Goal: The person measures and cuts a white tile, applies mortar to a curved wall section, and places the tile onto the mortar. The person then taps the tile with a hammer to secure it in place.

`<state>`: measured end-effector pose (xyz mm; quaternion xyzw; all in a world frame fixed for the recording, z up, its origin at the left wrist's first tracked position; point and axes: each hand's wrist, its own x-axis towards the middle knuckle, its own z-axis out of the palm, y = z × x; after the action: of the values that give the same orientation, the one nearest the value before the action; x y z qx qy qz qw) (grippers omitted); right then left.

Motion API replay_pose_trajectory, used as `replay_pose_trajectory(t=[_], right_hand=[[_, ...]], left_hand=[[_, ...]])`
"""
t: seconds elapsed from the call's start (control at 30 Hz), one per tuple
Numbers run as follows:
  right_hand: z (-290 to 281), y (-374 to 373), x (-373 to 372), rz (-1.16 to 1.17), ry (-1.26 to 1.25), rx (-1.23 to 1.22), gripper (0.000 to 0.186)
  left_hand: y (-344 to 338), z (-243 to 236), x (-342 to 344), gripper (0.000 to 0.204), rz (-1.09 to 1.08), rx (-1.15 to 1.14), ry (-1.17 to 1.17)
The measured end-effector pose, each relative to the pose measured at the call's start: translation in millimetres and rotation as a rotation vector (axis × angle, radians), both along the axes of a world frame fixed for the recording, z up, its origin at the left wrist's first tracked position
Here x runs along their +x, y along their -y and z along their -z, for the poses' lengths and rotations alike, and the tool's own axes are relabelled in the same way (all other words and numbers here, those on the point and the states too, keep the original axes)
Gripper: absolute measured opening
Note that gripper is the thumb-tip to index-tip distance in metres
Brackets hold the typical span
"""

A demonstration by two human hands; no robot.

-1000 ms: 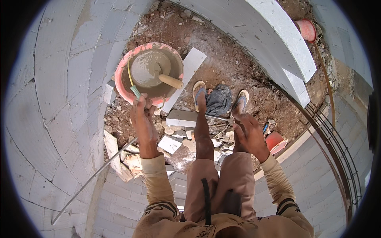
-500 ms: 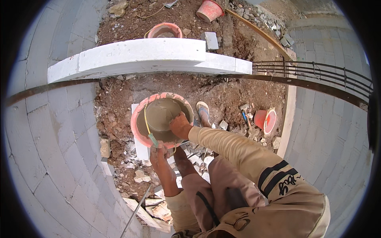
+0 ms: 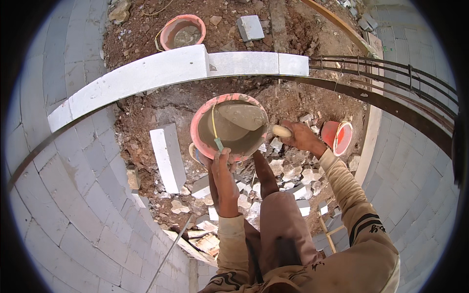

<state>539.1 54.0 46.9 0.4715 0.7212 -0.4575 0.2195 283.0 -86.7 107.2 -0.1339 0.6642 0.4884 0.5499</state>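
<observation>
A pink bucket [image 3: 198, 132] of grey, wet mortar is in the middle, above my legs. My left hand [image 3: 223, 173] grips the green sleeve [image 3: 218, 143] of its yellow handle at the near side. My right hand [image 3: 298, 136], to the bucket's right, is closed on the wooden handle of a trowel [image 3: 282, 131]; its mortar-covered blade appears to be over the bucket's upper right part. A long white block [image 3: 166, 154] lies on the dirt to the left of the bucket.
A row of white blocks [image 3: 134, 72] on a dark beam crosses ahead, with rebar [image 3: 386, 73] at right. Beyond are another bucket [image 3: 168, 38], a loose block [image 3: 250, 28] and a plank [image 3: 337, 22]. A red bucket [image 3: 331, 136] lies right, amid rubble, between grey block walls [image 3: 58, 185].
My view has swung toward the block row. The mortar bucket has moved rightward off the long block; my right hand took the trowel's handle and drew it toward the bucket's right.
</observation>
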Motion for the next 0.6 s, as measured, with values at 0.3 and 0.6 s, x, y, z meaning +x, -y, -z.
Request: replay_pose_trajectory(t=[0.3, 0.6], right_hand=[[31.8, -37.0, 51.0, 0.247, -0.187, 0.043, 0.058], [66.5, -103.2, -5.2, -0.061, -0.013, 0.482, 0.056]], left_hand=[[-30.8, 31.7, 21.8, 0.025, -0.061, -0.006, -0.005], [-33.6, 53.5, 16.5, 0.022, -0.115, 0.028, -0.029]])
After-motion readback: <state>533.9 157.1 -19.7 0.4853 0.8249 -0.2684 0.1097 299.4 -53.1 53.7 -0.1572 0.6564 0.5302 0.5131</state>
